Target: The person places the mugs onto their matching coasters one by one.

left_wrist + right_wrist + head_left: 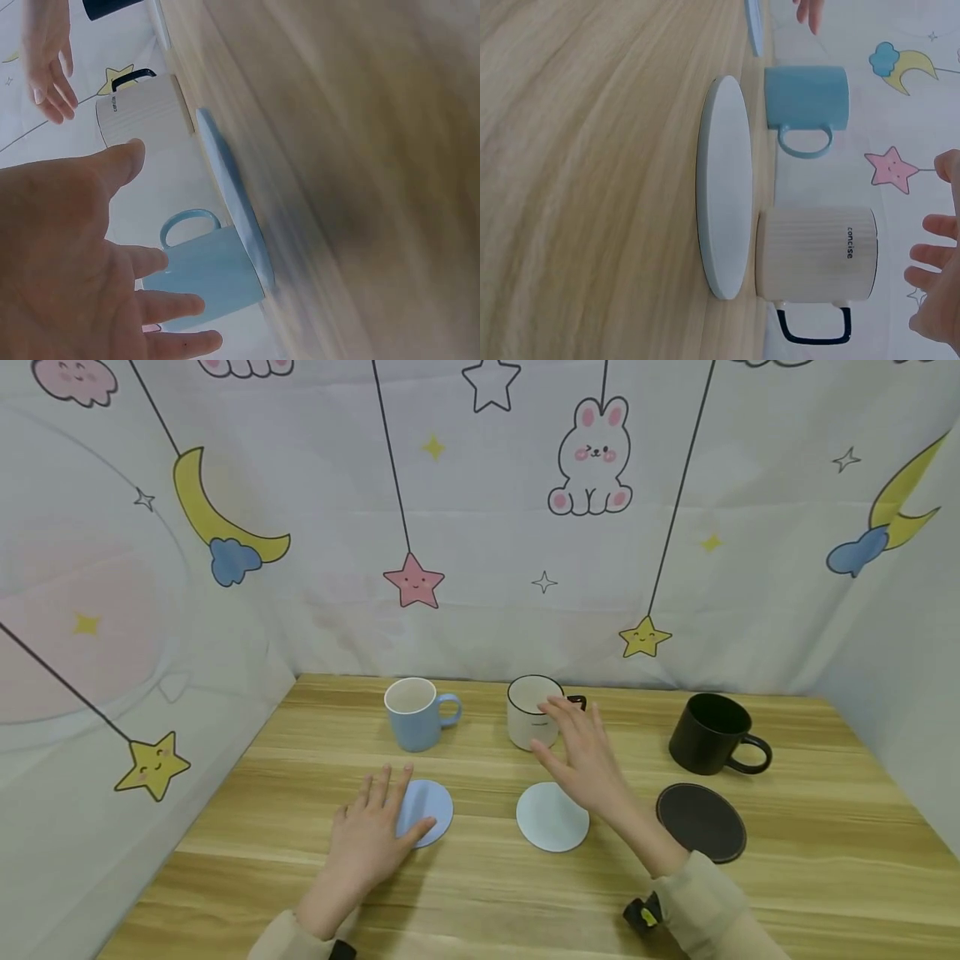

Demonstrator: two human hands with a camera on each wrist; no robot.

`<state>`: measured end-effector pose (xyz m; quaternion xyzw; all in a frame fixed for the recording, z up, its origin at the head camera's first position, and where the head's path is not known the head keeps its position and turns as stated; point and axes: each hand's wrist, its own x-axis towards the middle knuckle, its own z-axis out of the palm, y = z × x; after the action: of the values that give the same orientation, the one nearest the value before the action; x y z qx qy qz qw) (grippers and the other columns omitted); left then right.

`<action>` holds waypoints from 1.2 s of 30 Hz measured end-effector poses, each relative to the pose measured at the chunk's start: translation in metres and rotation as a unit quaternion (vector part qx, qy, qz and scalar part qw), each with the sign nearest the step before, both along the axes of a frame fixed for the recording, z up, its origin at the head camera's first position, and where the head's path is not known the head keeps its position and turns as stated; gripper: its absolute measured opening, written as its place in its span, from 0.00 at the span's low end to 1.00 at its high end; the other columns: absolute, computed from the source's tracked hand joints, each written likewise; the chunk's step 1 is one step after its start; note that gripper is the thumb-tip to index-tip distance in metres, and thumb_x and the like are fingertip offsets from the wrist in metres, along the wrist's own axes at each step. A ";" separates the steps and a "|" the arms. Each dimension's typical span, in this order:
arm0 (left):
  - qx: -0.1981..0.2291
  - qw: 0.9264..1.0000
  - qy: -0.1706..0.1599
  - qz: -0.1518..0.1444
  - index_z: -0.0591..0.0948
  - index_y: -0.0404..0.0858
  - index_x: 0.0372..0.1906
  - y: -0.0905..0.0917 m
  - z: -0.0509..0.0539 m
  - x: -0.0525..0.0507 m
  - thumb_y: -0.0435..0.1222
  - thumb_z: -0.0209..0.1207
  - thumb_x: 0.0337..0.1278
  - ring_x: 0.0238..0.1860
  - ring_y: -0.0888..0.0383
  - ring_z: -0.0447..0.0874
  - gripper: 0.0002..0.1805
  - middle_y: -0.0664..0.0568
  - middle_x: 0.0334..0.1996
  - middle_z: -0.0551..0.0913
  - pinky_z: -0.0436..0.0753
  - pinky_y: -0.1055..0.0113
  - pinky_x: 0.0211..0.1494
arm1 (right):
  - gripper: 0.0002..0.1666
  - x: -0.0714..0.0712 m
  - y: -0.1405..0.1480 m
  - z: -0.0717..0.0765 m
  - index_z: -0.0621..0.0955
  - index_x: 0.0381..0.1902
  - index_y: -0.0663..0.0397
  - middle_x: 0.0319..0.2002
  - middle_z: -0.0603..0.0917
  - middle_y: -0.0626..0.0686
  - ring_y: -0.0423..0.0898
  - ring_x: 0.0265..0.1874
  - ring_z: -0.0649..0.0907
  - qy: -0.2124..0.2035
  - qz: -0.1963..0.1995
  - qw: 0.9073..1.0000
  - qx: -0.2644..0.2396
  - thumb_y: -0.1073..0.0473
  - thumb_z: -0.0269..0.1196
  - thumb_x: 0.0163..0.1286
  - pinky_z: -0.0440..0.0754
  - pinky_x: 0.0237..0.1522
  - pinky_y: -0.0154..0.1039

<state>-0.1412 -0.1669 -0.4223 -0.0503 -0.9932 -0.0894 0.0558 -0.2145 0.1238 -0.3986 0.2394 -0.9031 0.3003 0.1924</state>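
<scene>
My left hand [367, 835] hovers over the left edge of a round light-blue coaster [437, 806], its fingers spread and holding nothing. Behind that coaster stands a blue mug [415, 725], upright, handle to the right. My right hand [587, 764] is in the air in front of a white ribbed mug [523, 727] with a black rim and black handle, fingers extended. In the head view its fingertips overlap the mug's right side; the right wrist view shows a gap between the hand [941, 285] and the mug [817, 255]. A pale round coaster [551, 820] lies below the right hand.
At the right a black mug [708, 735] stands upright behind a round black coaster [701, 822]. All lie on a wood-grain table [480, 902]. A cloth backdrop [480, 510] printed with stars, moons and a rabbit hangs behind the table and along its sides.
</scene>
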 end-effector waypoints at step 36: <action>-0.024 0.997 -0.067 -0.004 0.62 0.42 0.72 -0.018 -0.001 0.009 0.61 0.56 0.57 0.69 0.33 0.63 0.44 0.37 0.69 0.66 0.68 0.29 0.58 | 0.31 -0.012 -0.028 0.004 0.65 0.70 0.53 0.71 0.65 0.57 0.54 0.72 0.63 -0.078 0.067 0.991 -0.089 0.49 0.55 0.73 0.61 0.71 0.59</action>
<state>-0.1326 -0.1848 -0.4231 -0.0496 -0.9963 -0.0686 -0.0120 -0.2265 0.0954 -0.3942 0.2570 -0.8670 0.4094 0.1212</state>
